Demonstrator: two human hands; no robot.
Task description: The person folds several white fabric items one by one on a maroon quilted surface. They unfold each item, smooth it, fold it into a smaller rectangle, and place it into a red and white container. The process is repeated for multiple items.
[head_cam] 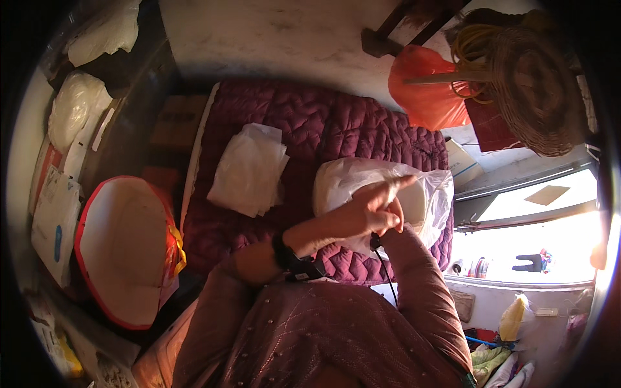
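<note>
My left hand (371, 211), with a dark band at its wrist, reaches across in front of my right cuff, one finger extended and others bent. Nothing shows in its grasp. My right hand is mostly hidden behind it at the end of the right sleeve (417, 266); its grip cannot be seen. A small dark piece with a black cable (385, 271) is at that cuff. Beneath and beyond the hands, a clear plastic bag (439, 194) with pale round-edged contents rests on a quilted maroon cover (301, 140). Left of it lies a stack of whitish translucent sheets or bags (250, 169).
At left stands a white, red-rimmed container (123, 252), with packages (56, 223) beyond it. A red plastic bag (427, 89) and a coiled woven item (531, 92) are at upper right. A bright window (524, 242) lies right; cloth items (490, 363) sit lower right.
</note>
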